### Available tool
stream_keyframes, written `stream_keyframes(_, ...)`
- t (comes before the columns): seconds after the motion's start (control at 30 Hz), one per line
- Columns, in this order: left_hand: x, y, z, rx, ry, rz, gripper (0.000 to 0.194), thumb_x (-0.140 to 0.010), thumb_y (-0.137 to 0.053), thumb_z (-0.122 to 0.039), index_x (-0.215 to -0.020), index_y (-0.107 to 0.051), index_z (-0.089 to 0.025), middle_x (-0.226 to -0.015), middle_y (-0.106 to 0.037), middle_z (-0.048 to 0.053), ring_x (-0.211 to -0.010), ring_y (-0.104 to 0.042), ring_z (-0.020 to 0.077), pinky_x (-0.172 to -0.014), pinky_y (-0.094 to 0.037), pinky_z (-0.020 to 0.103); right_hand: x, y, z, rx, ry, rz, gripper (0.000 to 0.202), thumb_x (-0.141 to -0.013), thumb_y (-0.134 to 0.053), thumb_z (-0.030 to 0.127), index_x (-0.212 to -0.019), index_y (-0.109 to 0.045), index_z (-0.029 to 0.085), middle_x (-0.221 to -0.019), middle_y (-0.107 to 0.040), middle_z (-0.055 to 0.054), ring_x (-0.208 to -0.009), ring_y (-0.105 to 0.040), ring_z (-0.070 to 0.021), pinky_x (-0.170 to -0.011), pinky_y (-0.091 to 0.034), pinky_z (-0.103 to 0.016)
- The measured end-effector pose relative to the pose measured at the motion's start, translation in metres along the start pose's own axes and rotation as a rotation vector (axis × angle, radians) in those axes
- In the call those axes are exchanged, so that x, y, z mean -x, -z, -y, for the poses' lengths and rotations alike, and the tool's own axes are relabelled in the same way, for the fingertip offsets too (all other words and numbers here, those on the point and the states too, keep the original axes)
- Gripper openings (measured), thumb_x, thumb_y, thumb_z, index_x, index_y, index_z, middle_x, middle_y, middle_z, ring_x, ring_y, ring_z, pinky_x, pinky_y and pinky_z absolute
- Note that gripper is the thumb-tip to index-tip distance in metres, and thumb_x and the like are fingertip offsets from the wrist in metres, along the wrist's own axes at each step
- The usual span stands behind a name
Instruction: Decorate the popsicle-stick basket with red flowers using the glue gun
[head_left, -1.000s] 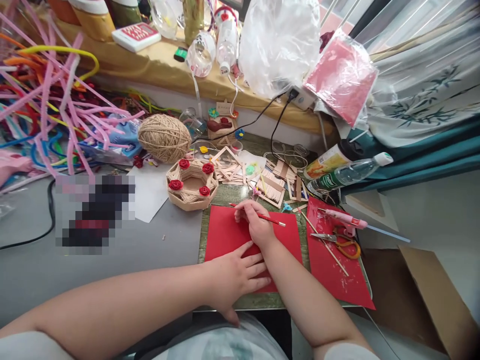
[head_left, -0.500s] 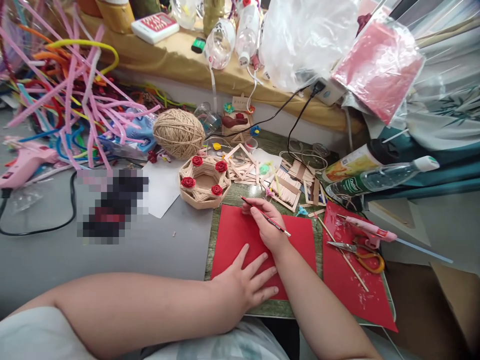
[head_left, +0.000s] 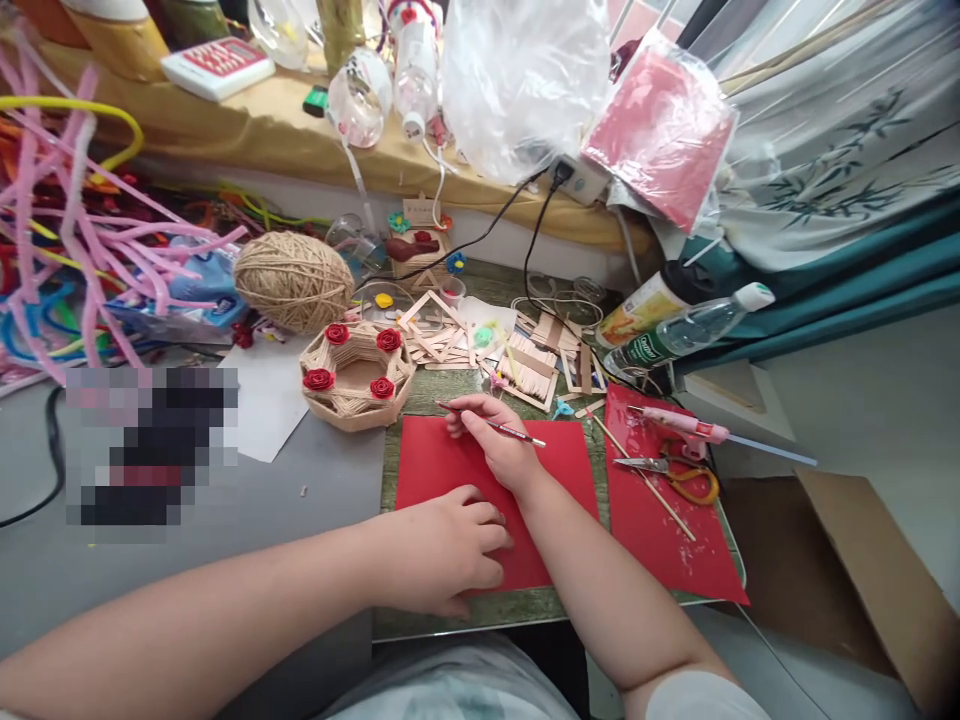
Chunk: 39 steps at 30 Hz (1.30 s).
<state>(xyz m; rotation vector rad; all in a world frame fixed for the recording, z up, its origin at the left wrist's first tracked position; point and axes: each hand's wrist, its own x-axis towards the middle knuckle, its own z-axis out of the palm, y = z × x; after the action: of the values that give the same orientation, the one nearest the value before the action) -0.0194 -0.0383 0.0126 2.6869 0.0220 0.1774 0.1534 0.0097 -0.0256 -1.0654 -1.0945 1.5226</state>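
Note:
A red sheet of paper [head_left: 574, 480] lies in front of me on the green wood-patterned tabletop. My right hand [head_left: 499, 445] is closed around a dark red pencil [head_left: 501, 428], which slants over the upper part of the sheet with its tip end pointing left. Over the sheet's lower left part is my left hand [head_left: 446, 545], holding nothing, its fingers bent and slightly apart. Just beyond the sheet, to the left, sits an octagonal twine-wrapped basket [head_left: 356, 405] with red paper roses on its rim.
Scissors [head_left: 679, 475], a wooden stick and a pink glue gun [head_left: 682, 425] lie on a second red sheet [head_left: 667, 540] at right. Behind are craft sticks [head_left: 529, 365], a twine ball [head_left: 292, 280] and a water bottle [head_left: 690, 330]. Pink pipe cleaners [head_left: 90, 230] crowd the left.
The view has swung right, shifting the scene leftward. My left hand has gone from spread flat on the sheet to bent fingers. My right hand still holds the pencil.

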Motion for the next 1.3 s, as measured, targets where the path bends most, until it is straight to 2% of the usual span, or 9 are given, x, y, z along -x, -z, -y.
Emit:
stream_keyframes(0.13,0.0,0.008,0.0,0.006,-0.031,0.013,0.009,-0.092,-0.075,-0.037,-0.092,-0.08,-0.029,-0.138,-0.069,0.005,-0.136,-0.055,0.0329,-0.111,-0.045,0.049,0.0,0.001,0.001,-0.008,-0.001,0.011,0.028,-0.091,-0.079,0.048,-0.109,-0.078,0.026,-0.096,-0.079,-0.003,-0.086,-0.073,-0.0177,-0.086,-0.061,-0.037)
stream_keyframes(0.33,-0.002,-0.001,-0.025,-0.135,0.011,0.045,0.018,-0.095,-0.068,-0.027,-0.082,-0.081,-0.026,-0.129,-0.072,0.008,-0.135,-0.057,0.0366,-0.116,-0.041,0.057,0.0,0.003,0.0,-0.015,-0.008,0.02,0.028,-0.093,-0.078,0.047,-0.111,-0.077,0.025,-0.097,-0.079,-0.004,-0.087,-0.073,-0.0173,-0.088,-0.06,-0.036)
stream_keyframes(0.5,-0.004,-0.007,-0.032,-0.185,-0.022,-0.026,0.03,-0.1,-0.058,-0.022,-0.081,-0.079,-0.024,-0.121,-0.072,0.01,-0.116,-0.061,0.0262,-0.115,-0.042,0.049,-0.001,0.005,-0.003,-0.009,-0.006,0.032,0.028,-0.094,-0.076,0.047,-0.112,-0.077,0.025,-0.098,-0.079,-0.004,-0.087,-0.074,-0.0176,-0.087,-0.061,-0.036)
stream_keyframes(0.63,-0.002,-0.011,-0.034,-0.188,-0.022,-0.075,0.027,-0.097,-0.061,-0.023,-0.079,-0.08,-0.024,-0.121,-0.073,0.011,-0.107,-0.062,0.0251,-0.112,-0.045,0.044,0.0,0.006,-0.005,0.015,-0.011,0.019,0.031,-0.093,-0.076,0.049,-0.113,-0.077,0.025,-0.099,-0.079,-0.004,-0.088,-0.074,-0.0187,-0.087,-0.061,-0.037)
stream_keyframes(0.77,0.001,-0.012,-0.039,-0.094,-0.021,-0.013,0.011,-0.085,-0.075,-0.033,-0.079,-0.081,-0.026,-0.134,-0.072,0.009,-0.117,-0.063,0.0291,-0.118,-0.042,0.05,0.0,0.005,-0.006,-0.001,-0.005,0.018,0.027,-0.094,-0.076,0.046,-0.112,-0.077,0.026,-0.098,-0.079,-0.004,-0.087,-0.074,-0.018,-0.086,-0.061,-0.036)
stream_keyframes(0.83,0.0,-0.01,-0.037,0.002,-0.018,0.017,0.011,-0.081,-0.078,-0.035,-0.082,-0.079,-0.024,-0.123,-0.077,0.008,-0.114,-0.066,0.0287,-0.113,-0.047,0.049,0.0,0.004,-0.006,-0.002,-0.001,0.025,0.026,-0.095,-0.076,0.046,-0.112,-0.077,0.026,-0.097,-0.079,-0.004,-0.088,-0.074,-0.018,-0.086,-0.06,-0.036)
stream_keyframes(0.97,-0.004,-0.002,-0.018,0.204,0.007,0.037,0.006,-0.088,-0.072,-0.02,-0.083,-0.07,-0.022,-0.077,-0.075,0.001,-0.076,-0.067,0.0201,-0.084,-0.056,0.034,0.002,0.002,-0.004,0.031,-0.001,0.004,0.028,-0.092,-0.079,0.045,-0.111,-0.077,0.026,-0.098,-0.078,-0.004,-0.088,-0.073,-0.0183,-0.086,-0.06,-0.036)
stream_keyframes(1.17,-0.002,-0.003,0.003,0.483,-0.041,0.012,0.008,-0.097,-0.067,-0.02,-0.096,-0.071,-0.027,-0.094,-0.08,-0.004,-0.087,-0.07,0.0161,-0.08,-0.053,0.027,0.005,0.003,-0.003,0.171,0.04,-0.046,0.021,-0.09,-0.081,0.044,-0.097,-0.073,0.025,-0.082,-0.071,0.0,-0.074,-0.066,-0.0168,-0.072,-0.056,-0.032)
stream_keyframes(1.3,-0.002,-0.007,0.005,0.406,0.002,-0.066,0.012,-0.101,-0.061,-0.025,-0.102,-0.073,-0.025,-0.093,-0.079,0.0,-0.086,-0.069,0.0187,-0.083,-0.053,0.031,0.005,0.001,-0.003,0.133,0.058,-0.047,0.021,-0.095,-0.075,0.046,-0.102,-0.074,0.027,-0.083,-0.071,-0.001,-0.075,-0.066,-0.0173,-0.073,-0.057,-0.033)
